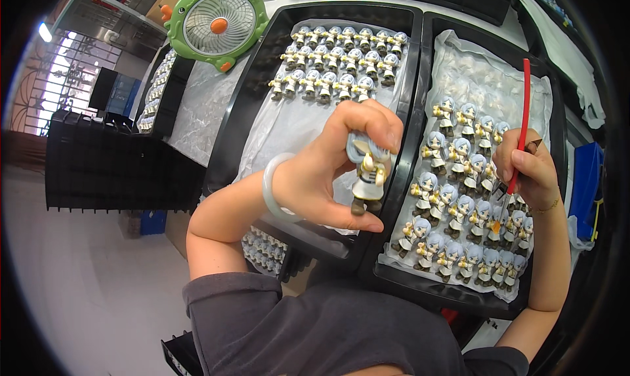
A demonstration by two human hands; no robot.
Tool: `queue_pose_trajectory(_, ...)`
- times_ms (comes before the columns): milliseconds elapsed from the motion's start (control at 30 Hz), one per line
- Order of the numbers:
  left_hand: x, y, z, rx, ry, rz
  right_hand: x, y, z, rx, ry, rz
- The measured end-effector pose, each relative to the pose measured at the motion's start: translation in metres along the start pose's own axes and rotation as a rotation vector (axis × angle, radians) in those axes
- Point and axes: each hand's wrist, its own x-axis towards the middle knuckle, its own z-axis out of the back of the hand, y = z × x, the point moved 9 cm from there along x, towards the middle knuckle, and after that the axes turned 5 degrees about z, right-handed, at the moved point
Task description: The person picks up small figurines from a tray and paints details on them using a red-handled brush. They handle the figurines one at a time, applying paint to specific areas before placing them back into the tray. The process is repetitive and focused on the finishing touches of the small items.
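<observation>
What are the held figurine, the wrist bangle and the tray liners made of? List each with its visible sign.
Figurine in the left hand: likely moulded plastic, painted; smooth, evenly coloured surfaces, many identical copies in the trays.
Bangle: looks like pale jade or glass; milky, slightly translucent, glossy. Cannot tell which.
Liners: thin clear plastic film; crinkled, shiny, over black tray, apparently rigid plastic.

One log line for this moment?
left hand: holds figurine | right hand: holds red brush | right tray: figurines
</observation>
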Motion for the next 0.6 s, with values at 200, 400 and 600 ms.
queue_pose_trajectory(200,-0.001,-0.008,-0.007,0.156,0.082,-0.158,-0.001,0.001,0.000,0.009,0.001,0.002)
queue_pose_trajectory(400,0.000,-0.011,-0.004,0.104,-0.002,-0.178,0.000,0.002,-0.002,0.015,0.006,0.006)
queue_pose_trajectory(600,0.002,-0.016,-0.008,0.503,-0.009,-0.184,0.000,0.003,-0.003,0.011,0.013,0.000)
